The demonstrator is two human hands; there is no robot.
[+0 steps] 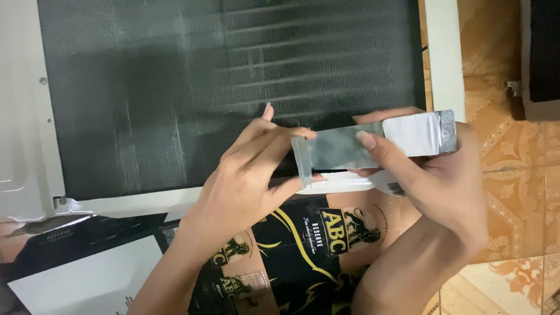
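My right hand (446, 186) holds a roll of silver-grey tape (419, 133) edge-on, thumb pressed on its rim. My left hand (245, 178) pinches the free end of the tape strip (332, 153), pulled out leftward between thumb and fingers. Both hands hover over the lower edge of a dark finned coil panel (175, 87) set in a white frame (116, 201).
Flattened black and gold printed cardboard (291, 251) lies under my forearms, with a white sheet (76, 280) at lower left. Orange patterned floor tiles (513, 175) run along the right. A dark boxy object (542, 52) sits at the upper right corner.
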